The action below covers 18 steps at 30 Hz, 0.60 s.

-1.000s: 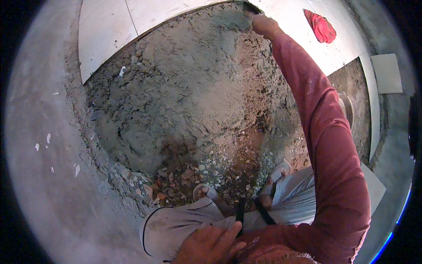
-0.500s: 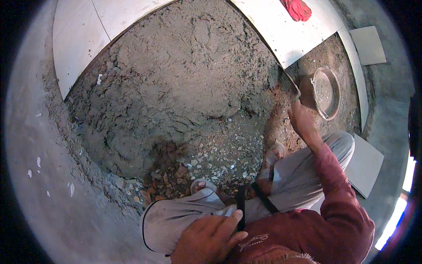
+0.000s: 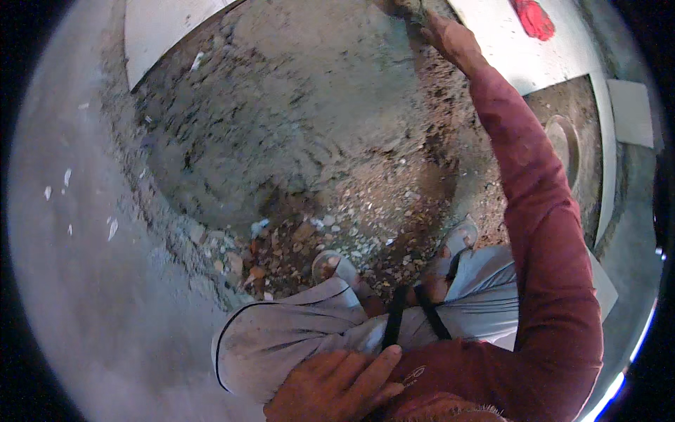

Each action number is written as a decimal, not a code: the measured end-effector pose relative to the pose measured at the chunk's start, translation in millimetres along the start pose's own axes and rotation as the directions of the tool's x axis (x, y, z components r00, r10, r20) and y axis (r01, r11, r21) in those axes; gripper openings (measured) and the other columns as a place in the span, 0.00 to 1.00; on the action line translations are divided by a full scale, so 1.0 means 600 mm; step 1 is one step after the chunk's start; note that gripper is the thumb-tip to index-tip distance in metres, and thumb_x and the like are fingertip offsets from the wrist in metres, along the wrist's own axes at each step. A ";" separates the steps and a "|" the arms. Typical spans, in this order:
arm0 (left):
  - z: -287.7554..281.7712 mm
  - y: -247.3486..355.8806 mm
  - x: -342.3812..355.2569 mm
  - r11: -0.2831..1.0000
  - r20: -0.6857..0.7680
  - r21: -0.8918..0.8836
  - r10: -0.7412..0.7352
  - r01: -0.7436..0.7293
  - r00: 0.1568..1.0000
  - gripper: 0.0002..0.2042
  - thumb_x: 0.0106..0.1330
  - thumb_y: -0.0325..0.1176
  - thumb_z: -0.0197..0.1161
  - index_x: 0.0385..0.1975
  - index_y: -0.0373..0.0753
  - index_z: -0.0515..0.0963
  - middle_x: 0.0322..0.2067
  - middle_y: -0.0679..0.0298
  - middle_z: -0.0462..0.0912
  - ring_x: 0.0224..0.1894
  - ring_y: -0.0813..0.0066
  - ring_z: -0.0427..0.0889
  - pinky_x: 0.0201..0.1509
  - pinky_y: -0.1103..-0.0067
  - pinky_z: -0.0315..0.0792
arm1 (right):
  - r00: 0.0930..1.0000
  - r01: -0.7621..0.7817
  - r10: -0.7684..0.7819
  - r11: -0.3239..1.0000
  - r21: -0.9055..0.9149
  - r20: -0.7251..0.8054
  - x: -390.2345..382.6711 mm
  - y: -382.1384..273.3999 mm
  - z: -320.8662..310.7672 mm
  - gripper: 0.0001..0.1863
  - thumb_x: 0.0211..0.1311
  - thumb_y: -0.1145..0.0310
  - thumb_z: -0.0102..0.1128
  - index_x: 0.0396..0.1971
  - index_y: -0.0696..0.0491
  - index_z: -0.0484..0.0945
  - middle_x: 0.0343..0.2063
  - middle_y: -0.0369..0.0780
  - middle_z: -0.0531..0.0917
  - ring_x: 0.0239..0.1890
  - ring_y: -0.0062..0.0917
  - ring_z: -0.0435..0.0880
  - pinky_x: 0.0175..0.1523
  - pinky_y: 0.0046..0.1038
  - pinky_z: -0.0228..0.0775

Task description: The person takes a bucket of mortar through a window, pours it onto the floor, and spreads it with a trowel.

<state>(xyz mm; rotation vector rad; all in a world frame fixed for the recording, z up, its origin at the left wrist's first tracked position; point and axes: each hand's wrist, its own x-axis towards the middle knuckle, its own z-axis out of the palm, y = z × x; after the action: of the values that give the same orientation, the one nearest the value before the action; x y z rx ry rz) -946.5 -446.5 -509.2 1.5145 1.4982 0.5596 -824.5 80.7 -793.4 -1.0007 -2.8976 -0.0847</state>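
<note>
My right hand reaches out to the far side of the mortar bed, closed around the handle of a trowel. The trowel is blurred and partly cut off by the upper edge. Below it spreads rough grey wet mortar, giving way to loose stones and rubble nearer my feet. My left hand rests on my lap with its fingers stretched out, holding nothing. To the right of my outstretched arm stands a bucket, part of it behind my sleeve.
Pale floor tiles border the mortar at far left, and others at far right carry a red cloth. A loose square tile lies at the right. Smooth grey floor runs along the left.
My right hand has moved forward and leftward with the trowel, from beside the bucket to over the mortar's far side. The view has shifted; my left hand stays on my lap.
</note>
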 end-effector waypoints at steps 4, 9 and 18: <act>0.015 -0.001 -0.018 0.999 -0.145 -0.024 -0.042 0.039 0.989 0.26 0.56 0.39 0.66 0.57 0.39 0.74 0.34 0.54 0.77 0.33 0.55 0.78 0.36 0.60 0.75 | 0.947 0.023 -0.049 0.996 0.083 0.316 -0.173 -0.143 -0.040 0.28 0.67 0.64 0.53 0.65 0.51 0.60 0.47 0.50 0.78 0.43 0.49 0.81 0.44 0.44 0.76; 0.045 -0.009 -0.022 1.000 -0.263 0.002 -0.021 0.022 0.965 0.25 0.59 0.41 0.65 0.57 0.40 0.74 0.35 0.55 0.78 0.36 0.55 0.79 0.40 0.61 0.76 | 0.856 0.255 -0.305 0.952 0.171 0.417 -0.285 -0.198 -0.141 0.29 0.64 0.66 0.57 0.64 0.51 0.63 0.47 0.48 0.78 0.36 0.46 0.83 0.36 0.41 0.77; 0.024 0.019 -0.024 0.999 0.015 0.037 -0.029 0.029 0.999 0.24 0.62 0.42 0.63 0.58 0.40 0.73 0.36 0.57 0.79 0.36 0.58 0.79 0.40 0.65 0.78 | 0.984 0.176 -0.177 0.966 0.192 -0.010 0.143 -0.319 -0.007 0.18 0.67 0.60 0.49 0.54 0.47 0.72 0.37 0.50 0.82 0.41 0.45 0.83 0.42 0.46 0.75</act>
<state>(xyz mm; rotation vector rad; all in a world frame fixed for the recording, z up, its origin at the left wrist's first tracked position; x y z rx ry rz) -930.7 -462.3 -503.0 1.5194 1.5238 0.5049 -1009.5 -17.3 -786.8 -0.7123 -2.9252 0.1857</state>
